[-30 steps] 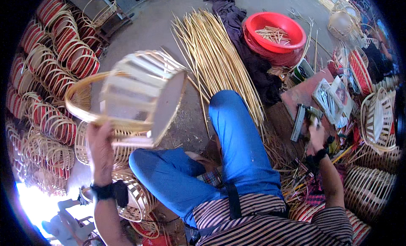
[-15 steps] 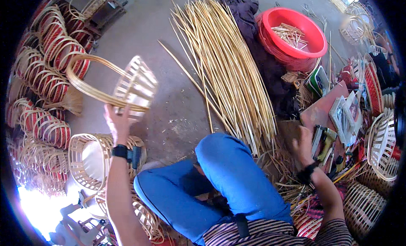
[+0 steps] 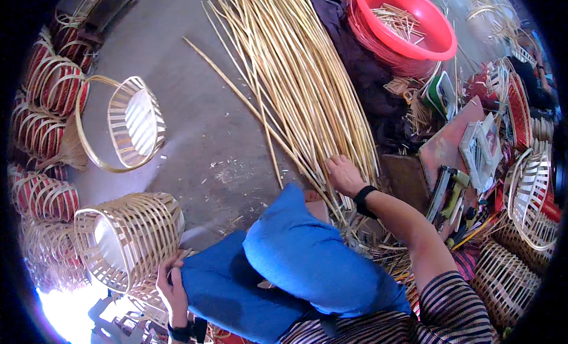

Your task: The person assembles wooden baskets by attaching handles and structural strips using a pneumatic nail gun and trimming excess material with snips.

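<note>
My left hand is beside my left knee, close to the stacked pale woven baskets. Its thumb and fingers are apart with nothing visible between them. My right hand reaches over the lower part of a long bundle of thin canes. Its fingers are slightly bent and spread on top of the canes; the undersides of the fingertips are hidden. A small slatted basket with a tall hoop handle lies tipped on its side on the floor, away from both hands.
Rows of red-and-tan baskets line the left. A red basin with short sticks stands at the far right, beside dark cloth. A green nail gun, boards and more baskets crowd my right side.
My left hand has let go of the hoop-handled basket, now on the floor, and drawn back to the stacked baskets. My right hand has moved left onto the canes.
</note>
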{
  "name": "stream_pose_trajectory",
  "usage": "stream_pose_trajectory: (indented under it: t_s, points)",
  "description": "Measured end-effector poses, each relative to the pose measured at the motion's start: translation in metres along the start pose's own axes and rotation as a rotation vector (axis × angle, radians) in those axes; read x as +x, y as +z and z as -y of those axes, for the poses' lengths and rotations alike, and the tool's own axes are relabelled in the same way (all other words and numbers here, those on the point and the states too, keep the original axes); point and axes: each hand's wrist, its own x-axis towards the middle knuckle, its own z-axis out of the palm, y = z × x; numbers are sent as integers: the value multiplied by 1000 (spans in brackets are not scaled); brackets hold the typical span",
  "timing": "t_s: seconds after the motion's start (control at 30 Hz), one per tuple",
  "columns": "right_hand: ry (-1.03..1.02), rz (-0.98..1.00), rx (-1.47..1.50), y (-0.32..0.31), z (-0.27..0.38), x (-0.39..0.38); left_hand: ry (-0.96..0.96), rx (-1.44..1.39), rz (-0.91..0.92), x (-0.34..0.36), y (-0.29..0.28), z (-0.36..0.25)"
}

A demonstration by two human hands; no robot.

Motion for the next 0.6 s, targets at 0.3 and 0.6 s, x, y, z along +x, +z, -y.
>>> stream_pose_trajectory:
  t_s: [0.3,0.6]
  points:
    - [-210,46,-193,31,25,36,77,-38,-135,-8,0,3]
    - [-105,186,-866,29,-1,46,86,10,-119,-14,-4,-1]
